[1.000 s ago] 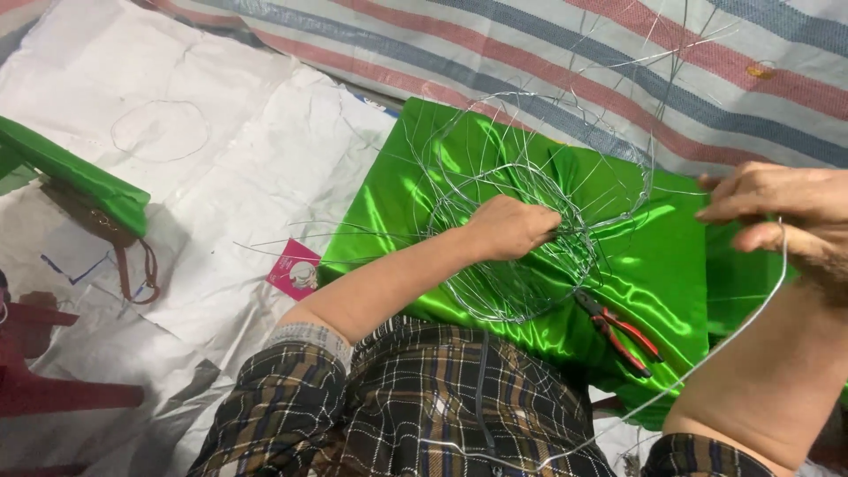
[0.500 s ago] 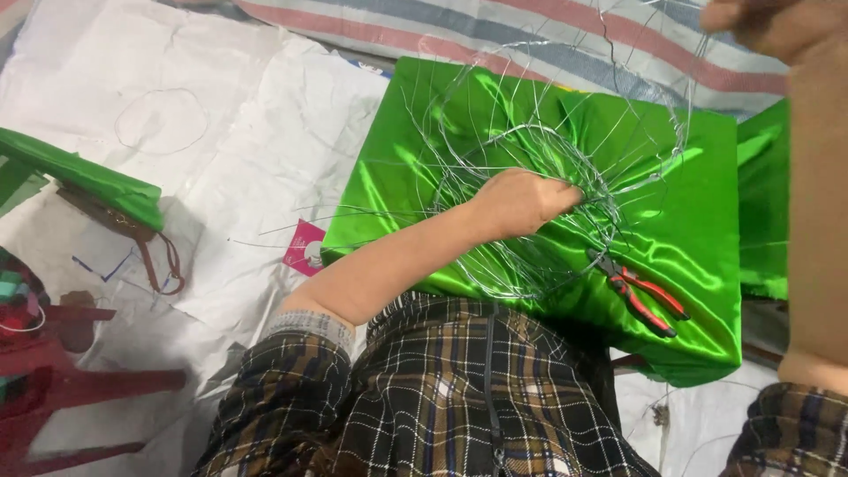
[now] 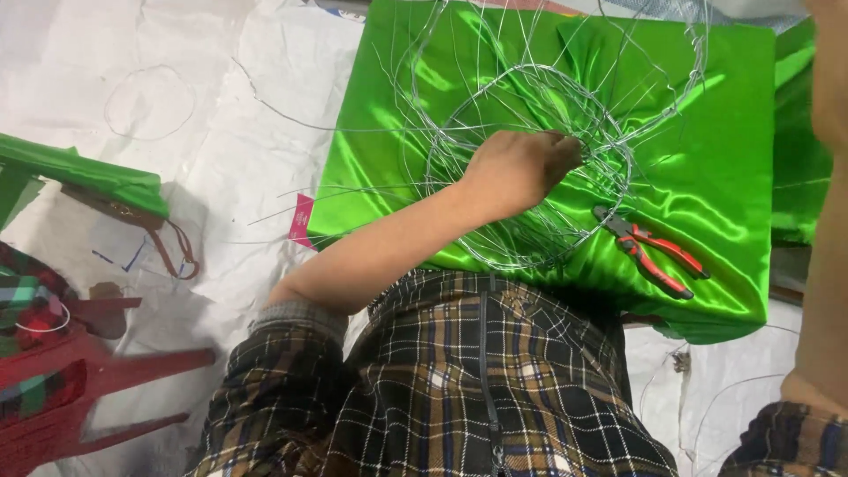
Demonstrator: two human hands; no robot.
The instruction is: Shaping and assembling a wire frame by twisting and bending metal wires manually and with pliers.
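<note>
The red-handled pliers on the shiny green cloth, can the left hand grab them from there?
Probably yes: the red-handled pliers lie uncovered on the shiny green cloth, just beside the left hand, which grips the wire frame.

Thin bare grey metal wire frame (image 3: 530, 168) lies on glossy, smooth bright-green satin cloth (image 3: 707, 177). Steel pliers with shiny red plastic grips (image 3: 658, 256). Matt, crinkled white plastic sheeting (image 3: 221, 132) underneath.

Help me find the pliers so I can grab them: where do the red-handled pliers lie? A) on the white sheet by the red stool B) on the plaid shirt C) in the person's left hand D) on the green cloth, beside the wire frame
D: the pliers rest on the green cloth, beside the wire frame that the left hand grips.
</note>
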